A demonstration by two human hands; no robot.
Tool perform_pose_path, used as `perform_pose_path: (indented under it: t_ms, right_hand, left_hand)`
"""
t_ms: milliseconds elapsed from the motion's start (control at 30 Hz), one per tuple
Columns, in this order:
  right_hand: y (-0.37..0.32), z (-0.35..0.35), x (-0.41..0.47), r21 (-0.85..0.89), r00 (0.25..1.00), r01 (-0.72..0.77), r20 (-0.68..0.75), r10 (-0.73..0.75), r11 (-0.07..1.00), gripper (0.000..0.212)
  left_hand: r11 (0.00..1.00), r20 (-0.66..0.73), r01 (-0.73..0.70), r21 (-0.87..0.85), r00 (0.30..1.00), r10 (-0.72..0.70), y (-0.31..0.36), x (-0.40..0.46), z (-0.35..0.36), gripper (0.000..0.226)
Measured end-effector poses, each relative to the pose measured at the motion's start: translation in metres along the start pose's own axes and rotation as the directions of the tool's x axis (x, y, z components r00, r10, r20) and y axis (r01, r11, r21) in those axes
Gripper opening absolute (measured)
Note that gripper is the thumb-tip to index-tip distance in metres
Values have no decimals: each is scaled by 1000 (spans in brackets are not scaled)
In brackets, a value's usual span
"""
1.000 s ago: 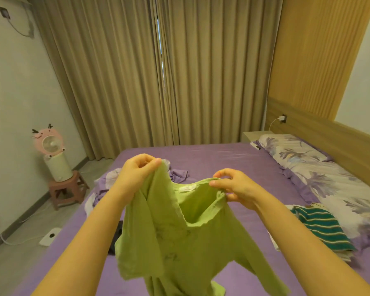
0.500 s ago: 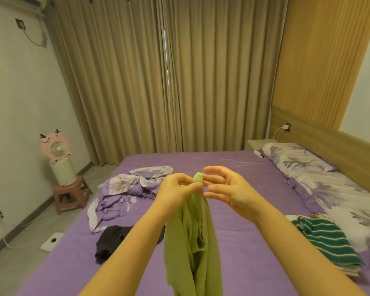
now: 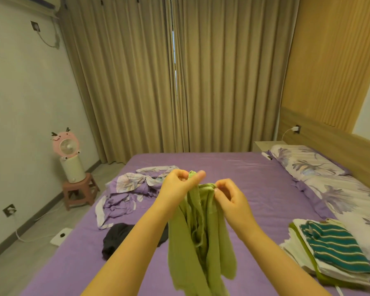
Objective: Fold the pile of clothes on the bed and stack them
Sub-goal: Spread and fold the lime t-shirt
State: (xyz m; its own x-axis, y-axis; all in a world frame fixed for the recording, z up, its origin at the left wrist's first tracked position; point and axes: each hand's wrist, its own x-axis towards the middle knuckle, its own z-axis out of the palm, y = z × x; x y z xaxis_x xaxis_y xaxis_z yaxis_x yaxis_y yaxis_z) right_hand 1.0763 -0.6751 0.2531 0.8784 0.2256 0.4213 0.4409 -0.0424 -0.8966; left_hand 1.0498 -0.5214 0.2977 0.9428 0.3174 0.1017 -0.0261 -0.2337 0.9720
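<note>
A green shirt (image 3: 201, 233) hangs bunched in the air above the purple bed (image 3: 254, 184), held up at its top edge by both hands. The left hand (image 3: 178, 186) pinches a fold of the shirt between thumb and curled fingers, a small tip of green sticking up above them; the right hand (image 3: 229, 197), just beside it at 3 o'clock, pinches the neighbouring gathered edge with its fingertips, the other fingers loosely bent. From the shirt, a dark garment (image 3: 115, 238) lies crumpled on the bed at 9 o'clock, with a heap of lilac floral cloth (image 3: 126, 193) at 10 o'clock. At 3 o'clock sits a stack of folded clothes (image 3: 333, 253) topped by a teal striped piece, just beside a floral pillow (image 3: 308, 163). A pink fan (image 3: 65, 146) stands on a stool (image 3: 79, 191) on the floor at 9 o'clock.
</note>
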Motion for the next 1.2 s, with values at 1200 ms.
perform_pose_path:
  t_ms: [1200]
  right_hand:
    - [-22,-43,12,-274,949,111,314,-20,955,15]
  left_hand:
    - [858,303,-346,379,923,238,1,-3,-46,11]
